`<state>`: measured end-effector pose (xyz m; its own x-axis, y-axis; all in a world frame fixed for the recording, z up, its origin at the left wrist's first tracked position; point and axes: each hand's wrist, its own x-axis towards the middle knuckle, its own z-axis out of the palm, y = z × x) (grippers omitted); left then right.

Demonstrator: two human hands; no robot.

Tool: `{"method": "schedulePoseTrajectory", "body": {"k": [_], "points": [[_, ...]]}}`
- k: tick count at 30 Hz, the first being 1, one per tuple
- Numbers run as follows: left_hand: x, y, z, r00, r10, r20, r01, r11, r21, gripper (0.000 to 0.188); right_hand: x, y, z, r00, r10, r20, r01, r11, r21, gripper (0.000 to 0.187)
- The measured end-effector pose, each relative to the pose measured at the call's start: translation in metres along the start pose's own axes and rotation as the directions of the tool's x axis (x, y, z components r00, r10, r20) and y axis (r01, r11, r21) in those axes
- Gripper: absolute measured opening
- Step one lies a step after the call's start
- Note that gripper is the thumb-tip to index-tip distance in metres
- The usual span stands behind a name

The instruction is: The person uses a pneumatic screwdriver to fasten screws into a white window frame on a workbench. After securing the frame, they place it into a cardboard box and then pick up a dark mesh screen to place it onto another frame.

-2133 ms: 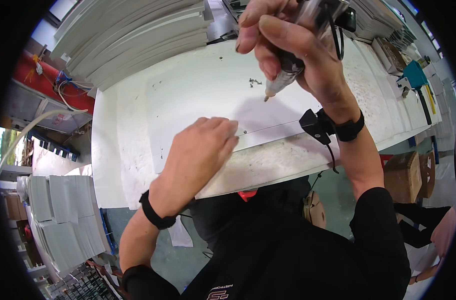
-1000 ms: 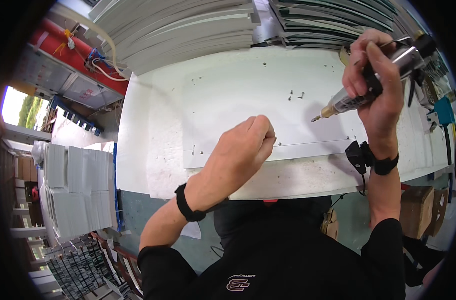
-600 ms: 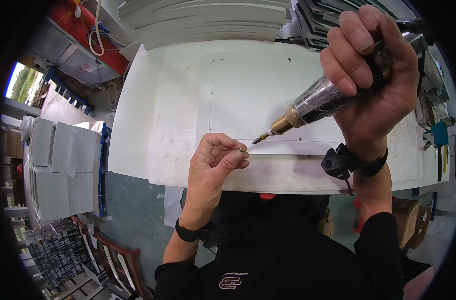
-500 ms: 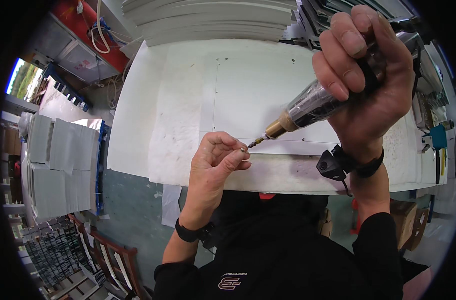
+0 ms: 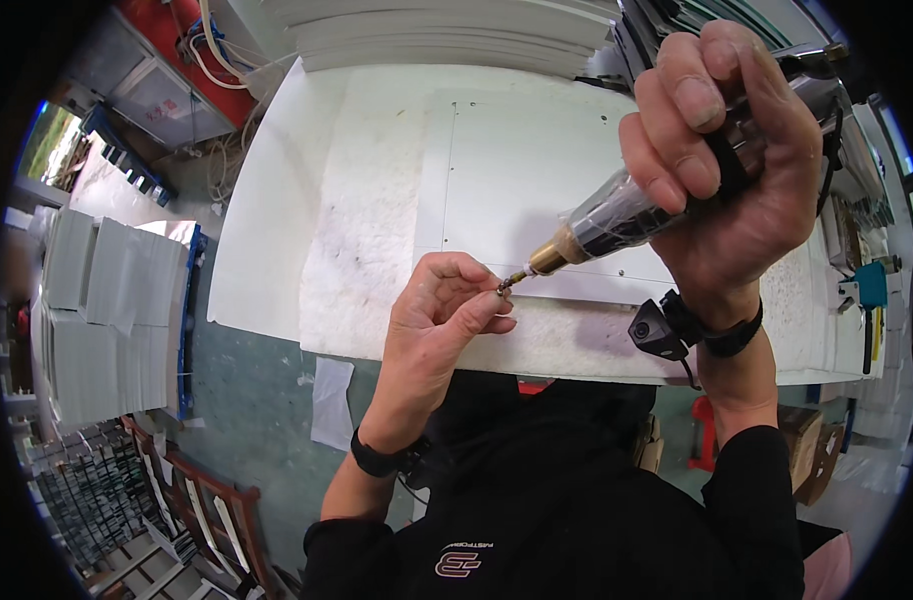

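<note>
Between thumb and fingertips my left hand [image 5: 439, 312] pinches a small metal screw [image 5: 502, 291]. My right hand [image 5: 745, 165] is wrapped round a power screwdriver [image 5: 609, 212] with a dark grip, a silvery body and a brass-coloured nose. Its bit [image 5: 518, 277] tilts down to the left and meets the screw at my left fingertips. Beneath the tool lies a flat white panel [image 5: 537, 170] with small holes or screws along its edges; one dark screw [image 5: 622, 273] shows near its front edge. My left fingers partly hide the screw being pinched.
The panel rests on a white-covered table [image 5: 267, 200]. A stack of white sheets [image 5: 457, 35] stands along its back edge. On the right lies a teal-handled tool [image 5: 867, 285]. Stacked white panels [image 5: 112, 310] stand at the left, and a red stool [image 5: 704, 435] is below the table's right side.
The screwdriver bit and my left fingertips have come together, so the bit now touches the screw; before, a small gap lay between them. The whole view has shifted slightly.
</note>
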<state>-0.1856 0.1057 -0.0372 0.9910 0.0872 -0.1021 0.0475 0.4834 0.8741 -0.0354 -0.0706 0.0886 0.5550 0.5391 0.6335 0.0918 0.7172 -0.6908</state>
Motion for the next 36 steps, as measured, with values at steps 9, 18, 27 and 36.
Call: {"method": "schedulePoseTrajectory", "body": {"k": [9,18,27,36], "points": [[-0.003,0.001,-0.005,1.0,0.005,-0.009,-0.005,1.0,0.008,0.022,0.003,0.0,0.004,0.999,0.019,0.05,-0.019,1.0,0.013,0.025],[-0.004,0.002,-0.008,1.0,0.012,-0.007,-0.012,1.0,-0.011,0.022,0.006,0.005,0.006,0.991,0.024,0.13,-0.027,0.999,0.017,0.026],[0.01,0.02,-0.026,0.943,0.333,0.007,-0.273,0.76,0.589,0.023,0.037,0.023,0.056,0.963,0.109,-0.245,-0.132,0.988,-0.08,0.028],[0.032,0.018,-0.04,0.953,0.304,0.003,-0.217,0.671,0.709,0.024,0.047,0.06,0.05,0.987,0.149,-0.06,-0.16,0.947,-0.279,0.02]]}}
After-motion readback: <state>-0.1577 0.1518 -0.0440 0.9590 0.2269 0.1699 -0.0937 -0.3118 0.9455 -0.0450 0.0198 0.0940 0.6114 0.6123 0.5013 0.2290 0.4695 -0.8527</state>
